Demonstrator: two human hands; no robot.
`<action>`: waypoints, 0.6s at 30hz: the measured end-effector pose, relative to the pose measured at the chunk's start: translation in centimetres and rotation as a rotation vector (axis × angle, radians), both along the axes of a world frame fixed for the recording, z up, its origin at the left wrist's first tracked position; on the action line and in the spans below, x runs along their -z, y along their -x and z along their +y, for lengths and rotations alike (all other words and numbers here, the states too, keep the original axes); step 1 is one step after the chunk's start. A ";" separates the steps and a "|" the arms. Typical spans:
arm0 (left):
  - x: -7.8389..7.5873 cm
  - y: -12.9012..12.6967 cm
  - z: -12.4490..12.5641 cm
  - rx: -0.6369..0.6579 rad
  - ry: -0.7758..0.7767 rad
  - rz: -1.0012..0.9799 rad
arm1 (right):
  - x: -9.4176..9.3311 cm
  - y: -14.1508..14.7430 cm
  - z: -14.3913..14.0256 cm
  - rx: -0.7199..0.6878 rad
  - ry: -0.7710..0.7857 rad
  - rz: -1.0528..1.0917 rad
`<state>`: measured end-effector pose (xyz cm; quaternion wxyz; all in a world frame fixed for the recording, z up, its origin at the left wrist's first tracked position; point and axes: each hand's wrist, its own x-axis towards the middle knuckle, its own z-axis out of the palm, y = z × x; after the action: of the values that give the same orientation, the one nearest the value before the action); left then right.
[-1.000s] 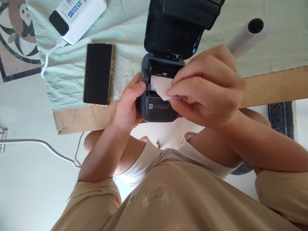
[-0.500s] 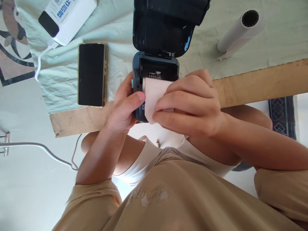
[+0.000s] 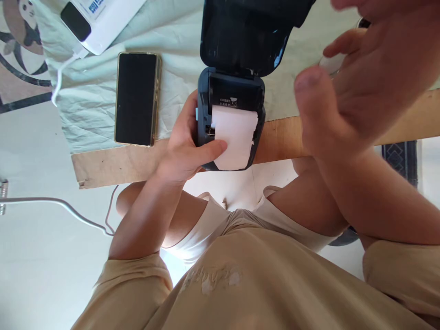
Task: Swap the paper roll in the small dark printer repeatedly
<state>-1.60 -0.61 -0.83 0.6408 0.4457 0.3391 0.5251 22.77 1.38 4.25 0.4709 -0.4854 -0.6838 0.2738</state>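
A small dark portable printer sits at the table's front edge with its black lid swung up. White paper lies in its bay and reaches down over the front. My left hand grips the printer's left side, its thumb pressing on the paper. Up at the right, close to the camera, my right hand is lifted away with thumb and fingers apart, and I see nothing in it. Behind it, a white cylinder is mostly hidden.
A phone lies left of the printer on a wrinkled pale green cloth. Farther back left is a white power bank with a white cable plugged in. A wooden edge runs along the table's front.
My right hand has let go of the paper and moved up and right, covering most of the white cylinder. The paper now lies flatter in the printer, and my left thumb has shifted onto it.
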 end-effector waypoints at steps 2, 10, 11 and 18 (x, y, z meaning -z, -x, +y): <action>0.3 0.1 0.3 0.008 0.002 0.013 | 0.2 -0.2 0.7 0.058 -0.093 0.025; 0.2 1.0 -0.1 -0.010 0.114 0.112 | 0.4 0.5 0.3 -0.225 -0.294 -0.029; 0.3 1.1 -0.2 -0.026 0.111 0.106 | 0.3 0.4 0.2 -0.246 -0.293 -0.084; 0.8 1.1 -0.2 -0.021 0.072 0.074 | 0.9 -0.2 0.1 -0.294 -0.146 -0.298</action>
<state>-2.71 -0.81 -1.65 0.6380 0.4376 0.3861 0.5024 22.93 1.47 3.35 0.3535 -0.3802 -0.8273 0.2145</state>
